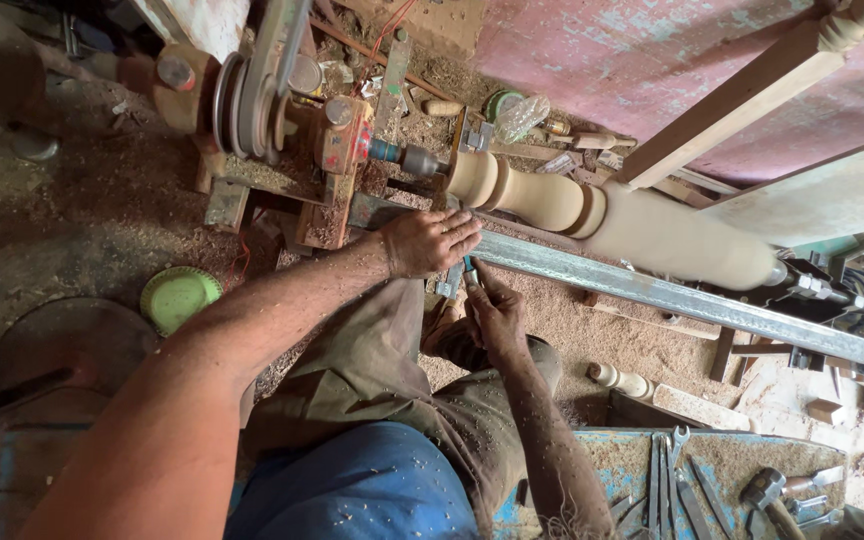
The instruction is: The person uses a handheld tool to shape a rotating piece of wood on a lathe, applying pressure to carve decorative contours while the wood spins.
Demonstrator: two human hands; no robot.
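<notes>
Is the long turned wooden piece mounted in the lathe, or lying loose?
Mounted: the wooden piece lies horizontal, held between the lathe's two ends above the metal rail.

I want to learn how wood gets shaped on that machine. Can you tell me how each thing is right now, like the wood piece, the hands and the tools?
Wooden spindle: mounted in the lathe, partly shaped, blurred.
Left hand: lying flat on the metal rail.
Right hand: gripping a small tool at the rail.
Green plate: lying on the sawdust floor.
Chisels: lying unused on the blue bench.
</notes>
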